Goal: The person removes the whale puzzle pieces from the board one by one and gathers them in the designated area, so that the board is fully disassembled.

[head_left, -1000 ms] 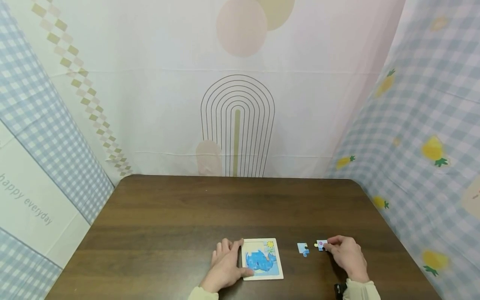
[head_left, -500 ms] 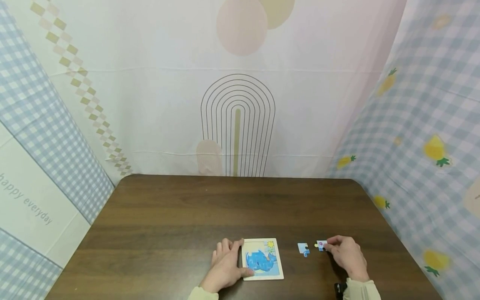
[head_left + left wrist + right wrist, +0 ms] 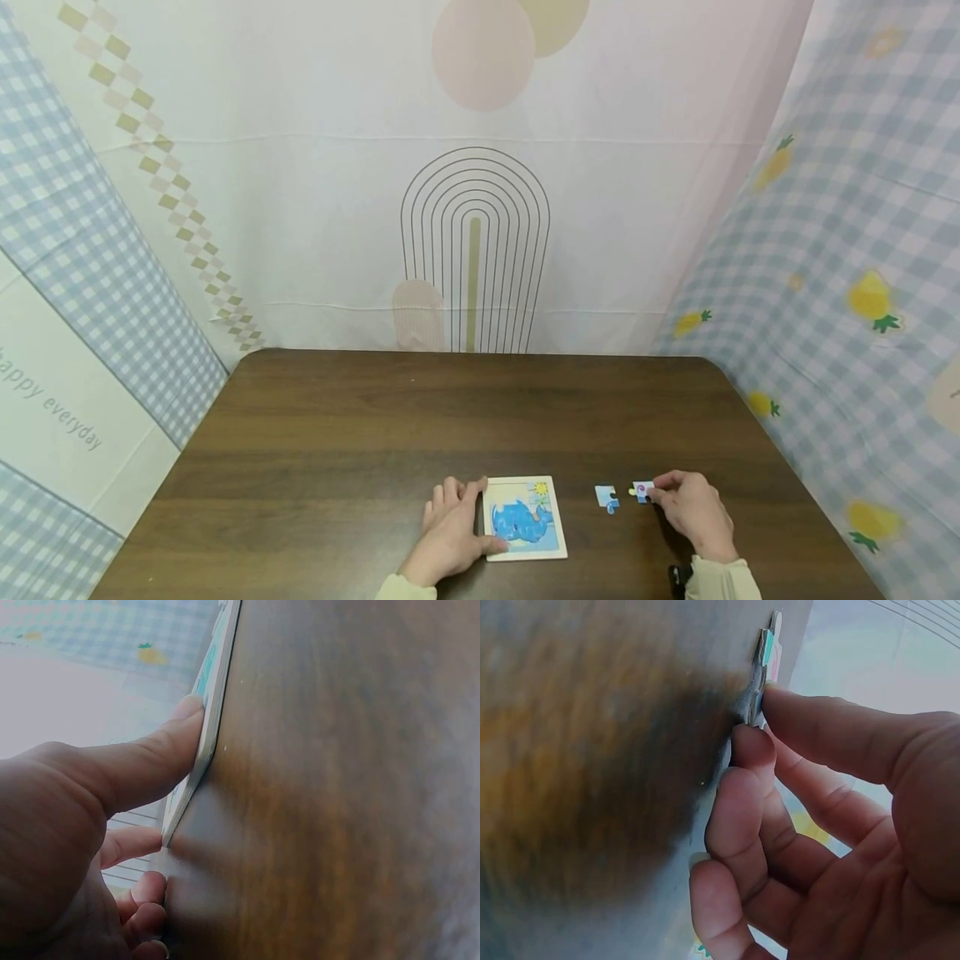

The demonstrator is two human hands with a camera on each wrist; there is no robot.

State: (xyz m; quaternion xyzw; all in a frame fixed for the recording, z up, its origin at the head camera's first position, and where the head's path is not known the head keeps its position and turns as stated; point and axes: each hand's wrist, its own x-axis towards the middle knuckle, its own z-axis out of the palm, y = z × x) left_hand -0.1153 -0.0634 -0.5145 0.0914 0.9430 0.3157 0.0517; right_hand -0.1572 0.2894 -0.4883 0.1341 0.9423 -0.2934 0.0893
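A square jigsaw board [image 3: 540, 546] with a blue whale picture and a pale frame lies on the table. My left hand [image 3: 450, 533] rests at its left side: the thumb presses on the lower left part, and the index fingertip touches the upper left corner. In the left wrist view the thumb and index finger stretch out along the board edge. To the right, my right hand [image 3: 693, 508] pinches a jigsaw piece [image 3: 642, 490] with a pink mark between thumb and fingers, low over the table. A light blue jigsaw piece [image 3: 605, 497] lies between that hand and the board.
The brown wooden table [image 3: 375, 417] reaches back to a white patterned curtain [image 3: 330, 208]. Blue checked cloths hang at both sides, the right cloth [image 3: 810, 333] bearing yellow pineapples. A dark band [image 3: 679, 580] shows at the right wrist.
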